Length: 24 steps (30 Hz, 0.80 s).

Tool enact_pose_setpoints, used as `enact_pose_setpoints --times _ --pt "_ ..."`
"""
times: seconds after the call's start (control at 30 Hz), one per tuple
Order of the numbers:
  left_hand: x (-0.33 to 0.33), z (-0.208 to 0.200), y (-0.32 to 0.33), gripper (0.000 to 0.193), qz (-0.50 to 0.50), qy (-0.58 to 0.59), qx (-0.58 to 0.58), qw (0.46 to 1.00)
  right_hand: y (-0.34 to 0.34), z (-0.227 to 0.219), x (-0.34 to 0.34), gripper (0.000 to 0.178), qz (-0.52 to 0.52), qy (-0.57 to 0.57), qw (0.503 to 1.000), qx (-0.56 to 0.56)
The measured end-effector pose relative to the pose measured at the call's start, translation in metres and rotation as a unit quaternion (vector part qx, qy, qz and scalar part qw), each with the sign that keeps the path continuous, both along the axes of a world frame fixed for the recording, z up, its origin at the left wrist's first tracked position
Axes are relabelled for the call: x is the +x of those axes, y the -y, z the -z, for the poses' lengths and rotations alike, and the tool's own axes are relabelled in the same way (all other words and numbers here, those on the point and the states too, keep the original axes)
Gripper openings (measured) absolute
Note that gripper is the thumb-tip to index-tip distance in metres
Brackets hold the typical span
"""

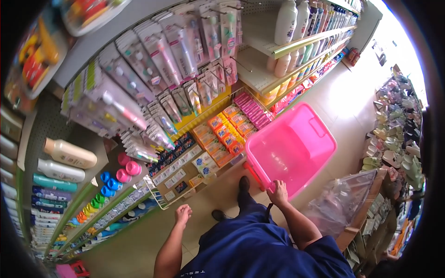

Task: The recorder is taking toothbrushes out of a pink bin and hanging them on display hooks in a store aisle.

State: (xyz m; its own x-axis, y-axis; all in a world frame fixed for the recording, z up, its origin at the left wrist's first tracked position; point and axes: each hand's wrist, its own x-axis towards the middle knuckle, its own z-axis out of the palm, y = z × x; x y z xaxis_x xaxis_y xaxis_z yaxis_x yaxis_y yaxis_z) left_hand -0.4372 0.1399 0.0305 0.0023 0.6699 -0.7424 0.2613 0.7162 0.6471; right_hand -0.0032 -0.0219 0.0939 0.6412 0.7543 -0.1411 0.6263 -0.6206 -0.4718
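My right hand (278,193) grips the near rim of a large pink plastic tub (302,160), its fingers curled over the edge. The tub is tilted toward me, with a bare inside and a handle slot in its far side. Something red-orange (256,175) shows along its left edge, partly hidden. My left hand (183,214) hangs in the air over the floor with its fingers curled in and nothing visible in them. Nearest to it is a low wire rack of small boxes (204,163), just beyond it.
Packaged toothbrushes (164,55) hang on hooks ahead. Bottles and tubes (69,153) fill shelves at left; more bottles (292,28) stand far right. A plastic-covered wooden crate (357,204) and racks of shoes (394,134) border the right side. A fire extinguisher (353,56) stands by the doorway.
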Motion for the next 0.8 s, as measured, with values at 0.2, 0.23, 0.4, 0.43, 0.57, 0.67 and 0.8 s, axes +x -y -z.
enact_pose_setpoints --times 0.2,0.23,0.4,0.43,0.57,0.67,0.8 --pt "0.037 -0.018 -0.005 0.024 -0.007 -0.051 -0.042 0.998 -0.029 0.016 0.047 0.031 -0.061 -0.072 0.995 -0.021" --pt "0.038 -0.013 -0.002 0.027 0.096 -0.087 -0.001 0.992 -0.045 0.012 0.058 0.029 -0.046 -0.07 0.996 0.016" --pt "0.041 -0.008 -0.006 0.037 0.256 -0.187 0.026 0.948 -0.166 -0.013 0.087 0.015 -0.071 -0.118 0.97 0.201" --pt "0.046 -0.007 -0.01 0.037 0.254 -0.192 0.016 0.948 -0.202 -0.026 0.091 0.019 -0.103 -0.098 0.955 0.259" --pt "0.12 -0.006 -0.044 0.033 0.256 -0.136 0.002 0.957 -0.342 -0.04 0.137 0.039 -0.103 -0.063 0.947 0.297" --pt "0.175 -0.005 -0.053 0.032 0.238 -0.062 -0.039 0.968 -0.448 -0.063 0.164 0.053 -0.058 0.009 0.93 0.363" --pt "0.212 0.014 -0.051 0.038 0.236 0.038 -0.048 0.97 -0.52 -0.064 0.18 0.059 -0.076 0.012 0.914 0.397"
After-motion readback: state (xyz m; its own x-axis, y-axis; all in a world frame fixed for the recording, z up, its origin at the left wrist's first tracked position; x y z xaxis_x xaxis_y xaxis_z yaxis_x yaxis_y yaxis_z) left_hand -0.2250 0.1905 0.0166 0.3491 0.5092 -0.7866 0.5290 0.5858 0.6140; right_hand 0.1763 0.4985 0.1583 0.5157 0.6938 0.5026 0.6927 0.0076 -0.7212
